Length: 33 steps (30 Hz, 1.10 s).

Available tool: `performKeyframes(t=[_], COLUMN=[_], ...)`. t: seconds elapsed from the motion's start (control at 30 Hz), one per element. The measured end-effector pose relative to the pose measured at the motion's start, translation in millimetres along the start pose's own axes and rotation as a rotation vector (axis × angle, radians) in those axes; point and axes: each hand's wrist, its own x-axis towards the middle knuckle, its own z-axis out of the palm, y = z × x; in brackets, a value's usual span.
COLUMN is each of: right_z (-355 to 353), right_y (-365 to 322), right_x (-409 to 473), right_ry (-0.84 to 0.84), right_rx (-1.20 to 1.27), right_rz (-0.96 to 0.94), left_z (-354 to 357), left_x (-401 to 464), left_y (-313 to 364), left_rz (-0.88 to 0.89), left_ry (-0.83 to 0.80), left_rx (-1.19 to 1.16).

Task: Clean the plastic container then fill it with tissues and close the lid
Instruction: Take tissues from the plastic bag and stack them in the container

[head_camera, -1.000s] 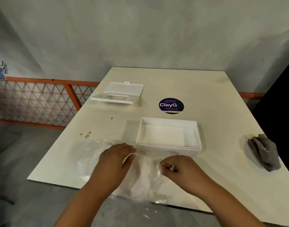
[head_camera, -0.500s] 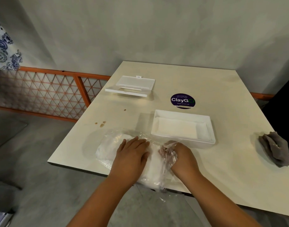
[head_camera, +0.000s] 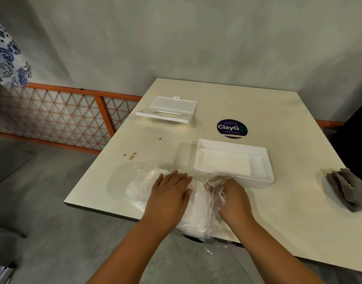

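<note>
Tissues already line the box (head_camera: 233,160), a shallow white rigid plastic tray at the counter's (head_camera: 278,222) centre, so we judge cleaning done, filling under way, closing left. Our left hand (head_camera: 167,193) lies flat, fingers spread, on the bag (head_camera: 139,187), a clear crinkly film over a soft white stack at six o'clock. Our right hand (head_camera: 229,193) curls into the film, gripping it. The lid (head_camera: 167,109) sits at eleven, a limp grey cloth (head_camera: 348,189) at three.
</note>
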Motion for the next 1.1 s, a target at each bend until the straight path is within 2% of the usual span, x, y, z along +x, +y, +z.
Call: performKeyframes(t=[0.1,0.23,0.4,0.47,0.57,0.67,0.73,0.87,0.97,1.03,1.1], right_z=[-2,-4,-5,-8,-14,-18,-16,-26,-33,-34,-37], right_y=[0,2,8,11,14,15,19,21,27,33,37], right_x=[-4,-9,-8,-10,-13,-16,-20,-24,-30,-37,-48], right_ry=[0.074,0.139,-0.061,-0.022,0.14,0.015,-0.053,0.08,0.098,0.123,0.203], right_rx=[0.11,0.347,0.466,0.511,0.556,0.619,0.579,0.463,0.322,0.116,-0.08], right_rz=[-0.053,0.076,0.304,0.298,0.297,0.376,0.397,0.354,0.304,0.2,-0.003], left_z=[-1,-2,-1,-1,-2,-2,-1,-1,-2,-1,0], left_x=[1,2,1,1,0,-1,-1,-3,-6,-8,-9], left_y=[0,-1,1,2,2,3,3,4,6,8,9], left_rz=[0.001,0.005,0.002,0.013,0.012,0.016,0.017,0.021,0.03,0.039,0.056], left_ry=[-0.002,0.01,0.007,0.006,0.025,0.033,0.032,0.041,0.043,0.052,0.07], left_rx=[0.004,-0.009,-0.018,-0.01,-0.017,-0.012,-0.012,-0.015,-0.015,-0.031,-0.045])
